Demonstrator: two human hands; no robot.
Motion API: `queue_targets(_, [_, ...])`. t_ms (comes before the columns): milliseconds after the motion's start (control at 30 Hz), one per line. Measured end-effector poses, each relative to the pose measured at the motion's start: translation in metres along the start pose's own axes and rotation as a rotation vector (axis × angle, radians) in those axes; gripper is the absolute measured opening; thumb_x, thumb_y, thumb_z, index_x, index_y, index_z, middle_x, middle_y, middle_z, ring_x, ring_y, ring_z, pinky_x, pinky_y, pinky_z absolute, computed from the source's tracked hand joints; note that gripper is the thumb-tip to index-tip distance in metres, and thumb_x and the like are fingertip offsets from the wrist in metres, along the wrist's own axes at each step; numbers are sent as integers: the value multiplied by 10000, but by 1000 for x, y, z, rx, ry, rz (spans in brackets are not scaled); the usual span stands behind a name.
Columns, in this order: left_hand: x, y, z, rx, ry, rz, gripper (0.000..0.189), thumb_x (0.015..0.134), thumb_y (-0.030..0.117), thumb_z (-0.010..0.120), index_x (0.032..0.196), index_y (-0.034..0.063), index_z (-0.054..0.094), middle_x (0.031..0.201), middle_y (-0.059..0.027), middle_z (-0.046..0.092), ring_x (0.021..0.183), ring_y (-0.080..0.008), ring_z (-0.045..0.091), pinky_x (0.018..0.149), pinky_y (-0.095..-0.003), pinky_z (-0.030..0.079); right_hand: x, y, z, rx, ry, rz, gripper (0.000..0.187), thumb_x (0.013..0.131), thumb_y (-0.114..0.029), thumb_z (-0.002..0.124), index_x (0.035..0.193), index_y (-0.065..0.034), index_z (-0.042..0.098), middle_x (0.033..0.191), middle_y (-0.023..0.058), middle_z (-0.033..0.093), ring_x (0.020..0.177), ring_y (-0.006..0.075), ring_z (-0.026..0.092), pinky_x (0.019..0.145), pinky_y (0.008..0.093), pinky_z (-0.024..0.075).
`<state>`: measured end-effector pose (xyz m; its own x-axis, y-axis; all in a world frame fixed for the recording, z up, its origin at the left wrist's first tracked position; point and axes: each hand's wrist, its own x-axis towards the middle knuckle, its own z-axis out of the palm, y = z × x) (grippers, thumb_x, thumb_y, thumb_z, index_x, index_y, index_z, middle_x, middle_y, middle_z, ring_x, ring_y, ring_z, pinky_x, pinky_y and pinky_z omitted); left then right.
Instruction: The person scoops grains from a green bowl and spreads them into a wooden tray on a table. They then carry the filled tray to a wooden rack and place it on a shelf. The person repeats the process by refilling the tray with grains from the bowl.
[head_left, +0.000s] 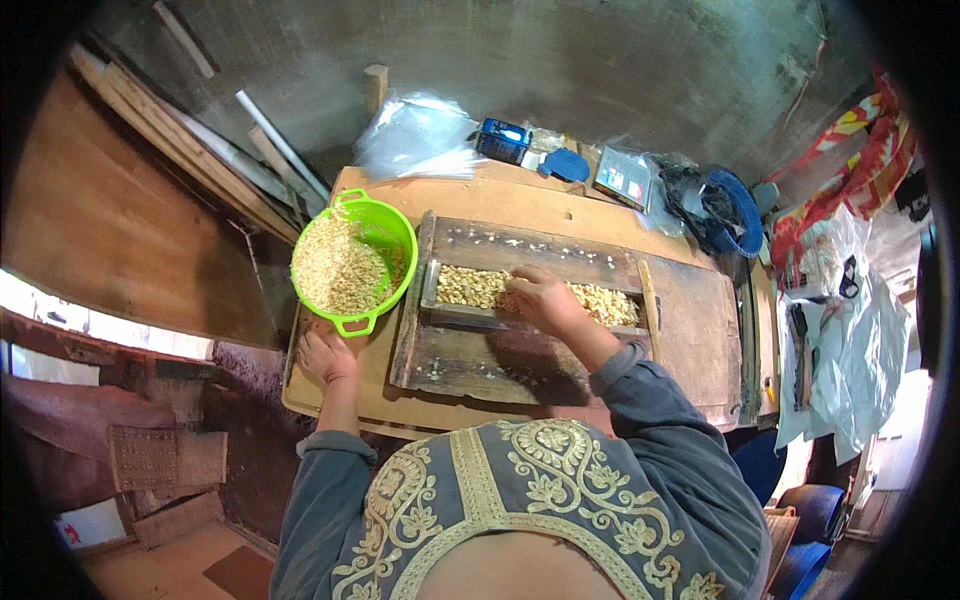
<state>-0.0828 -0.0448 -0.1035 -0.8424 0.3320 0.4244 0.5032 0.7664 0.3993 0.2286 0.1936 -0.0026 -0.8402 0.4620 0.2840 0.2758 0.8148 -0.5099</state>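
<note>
A bright green plastic basin (390, 217) with two handles stands on the left of the table, partly filled with pale puffed grain (330, 262). My left hand (328, 355) is at the basin's near-left side, close to its near handle; whether it grips the basin cannot be told. My right hand (551, 301) reaches over a long narrow wooden mould frame (480, 317), its fingertips down on the clumpy pale pieces (465, 285) filling it. What lies under those fingers is hidden. The frame rests on a dark wooden board (480, 360), with a wooden stick (649, 311) across its right end.
Clear plastic bags (420, 139), a blue box (504, 140), a blue lid (564, 165) and a flat case (622, 178) line the table's back edge. A blue tub (742, 214) stands at back right. Plastic bags (847, 352) hang on the right; planks (180, 135) lean at left.
</note>
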Motion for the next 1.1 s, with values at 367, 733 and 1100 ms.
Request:
queue_targets(367, [2, 1, -2, 5, -77, -15, 334, 841, 275, 529, 1105, 76, 574, 1095, -169, 542, 1061, -363, 488, 921, -475, 356, 15, 3, 26, -204, -119, -166, 231, 758, -173, 623, 973, -88, 621, 1049, 48, 599, 1014, 254, 557, 836, 332, 477])
queue_targets(733, [2, -9, 8, -13, -28, 36, 336, 831, 271, 535, 1107, 83, 577, 1078, -161, 562, 1031, -366, 512, 878, -479, 378, -46, 22, -28, -159, 41, -65, 121, 763, -143, 622, 878, -107, 611, 970, 50, 591, 965, 277, 564, 818, 362, 490])
queue_targets(1100, [5, -8, 2, 6, -25, 77, 336, 871, 272, 478, 1107, 61, 595, 1057, -159, 580, 1012, -365, 515, 883, -474, 385, -35, 26, -7, -257, -16, -78, 168, 763, -183, 635, 905, -98, 607, 1008, 52, 589, 1021, 258, 540, 872, 393, 443])
